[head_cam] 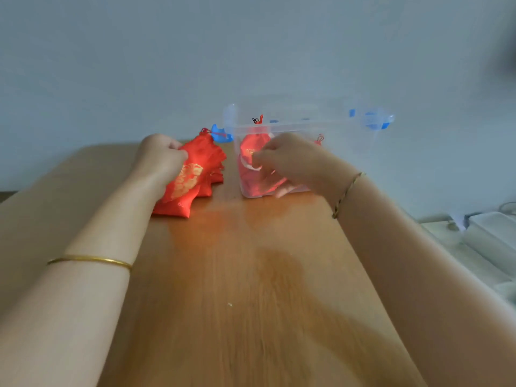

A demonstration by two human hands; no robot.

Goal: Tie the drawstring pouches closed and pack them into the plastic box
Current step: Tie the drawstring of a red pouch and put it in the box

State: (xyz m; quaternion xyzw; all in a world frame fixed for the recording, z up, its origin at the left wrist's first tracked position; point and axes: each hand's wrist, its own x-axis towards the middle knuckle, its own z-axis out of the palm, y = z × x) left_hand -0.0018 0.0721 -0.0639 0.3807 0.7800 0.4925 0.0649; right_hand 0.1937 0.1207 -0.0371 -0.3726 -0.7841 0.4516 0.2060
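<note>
A pile of red drawstring pouches (195, 174) with gold print lies at the far end of the wooden table (240, 275). My left hand (160, 156) is closed on the top pouch of that pile near its gathered neck. To the right stands a clear plastic box (301, 127) with blue clips; red pouches (255, 148) show through its wall. My right hand (290, 160) hovers in front of the box with fingers curled. The frame is blurred, so whether that hand holds anything is unclear.
A pale wall rises right behind the table. A blue clip (222, 135) of the box pokes out between pile and box. White trays or bins (485, 247) sit lower down off the table's right edge.
</note>
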